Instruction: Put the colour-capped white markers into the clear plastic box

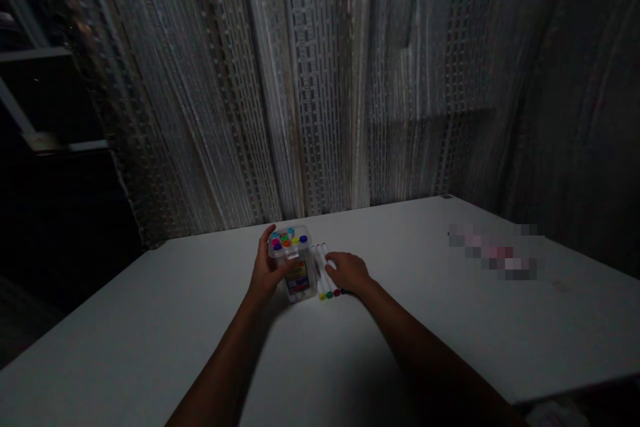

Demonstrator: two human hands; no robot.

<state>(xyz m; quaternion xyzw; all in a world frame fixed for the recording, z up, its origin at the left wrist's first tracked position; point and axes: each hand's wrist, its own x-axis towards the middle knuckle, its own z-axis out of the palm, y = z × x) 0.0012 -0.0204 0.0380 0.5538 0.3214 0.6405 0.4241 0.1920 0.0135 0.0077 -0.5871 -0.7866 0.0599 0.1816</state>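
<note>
A clear plastic box (302, 287) of markers stands on the table, its lid shut and a printed label on its front. Colourful marker ends show through the top. My left hand (265, 272) is wrapped round the box's left side, thumb across the front. Just right of the box, several white markers (321, 275) lie side by side, with yellow, green, red and dark caps toward me. My right hand (347, 271) rests over the rightmost of them, fingers curled and thumb and forefinger at a white barrel. The palm side is hidden.
The white table (200, 320) spans the view, its back edge against a patterned grey curtain (310, 80). A blurred-out pinkish item (500, 253) lies at the right. Dark shelving or a frame (40, 53) stands at the far left. Lighting is dim.
</note>
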